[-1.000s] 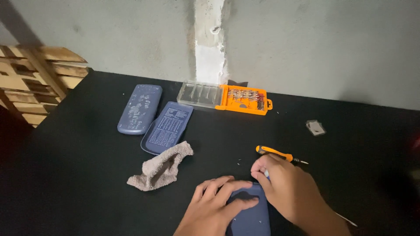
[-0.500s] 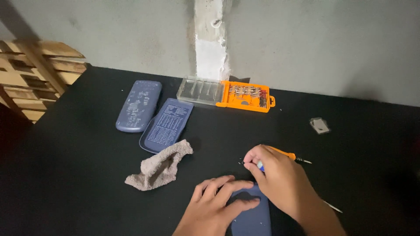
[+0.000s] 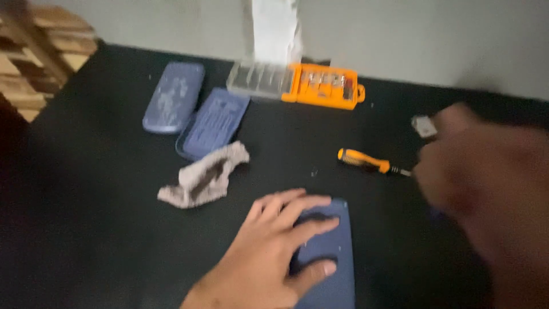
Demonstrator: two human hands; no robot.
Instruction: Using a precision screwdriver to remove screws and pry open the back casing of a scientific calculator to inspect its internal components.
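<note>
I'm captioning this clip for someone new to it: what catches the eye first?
The bright orange plastic bit case by the back wall stands out most, along with the orange-handled screwdriver lying mid-table. In front, the left hand presses on a flat blue-grey casing, while the right hand is a blur.

You are sitting at a makeshift repair bench, more a bare back room or small workshop than a home or an office. The flat black matt tabletop (image 3: 86,240) stands against a rough grey plaster wall (image 3: 434,40) with a patched white strip (image 3: 276,26) running down it, and unfinished pale wooden slats (image 3: 34,54) are stacked at the left edge. On the top lie an orange plastic bit case with a clear lid (image 3: 297,84), an orange-handled precision screwdriver (image 3: 369,162), a crumpled grey cleaning rag (image 3: 204,177) and blue plastic device shells (image 3: 194,111)
</note>
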